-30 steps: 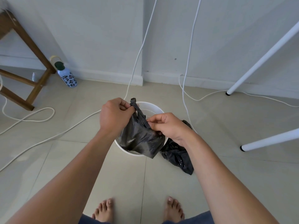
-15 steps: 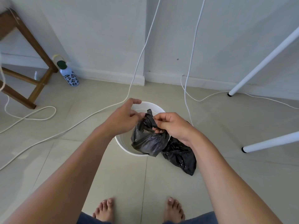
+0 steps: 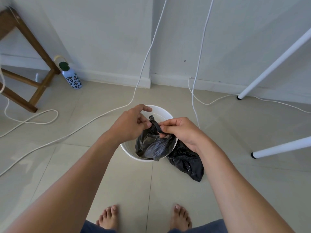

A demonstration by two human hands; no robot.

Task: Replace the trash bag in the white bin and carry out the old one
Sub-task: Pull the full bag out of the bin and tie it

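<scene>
Black plastic, two bags in view: one bag (image 3: 152, 147) held above the mouth of the white bin (image 3: 128, 150), its gathered top twisted into a short neck; a second black bag (image 3: 186, 163) lying crumpled on the floor, touching the bin's right side. One bin, round, standing on the tiled floor (image 3: 126, 182) directly ahead of two bare feet. Left hand (image 3: 129, 125): thumb and fingertips pinched on the left side of the twisted neck, grip closed on the held bag, index finger extended over the bin rim. Right hand (image 3: 180, 130): fingers curled and pinched on the same neck from the right, grip closed on the held bag. Both hands almost touching each other at the neck. Held bag's lower body sags over the bin's near rim; whether it hangs inside the bin or just above it cannot be told. Surroundings: two white cables running down the wall and across the floor, one thicker cream cord (image 3: 32, 117) looped at left, one patterned bottle (image 3: 72, 78) with dark cap beside a wooden stool leg (image 3: 42, 84), two white slanted legs (image 3: 276, 63) at right.
</scene>
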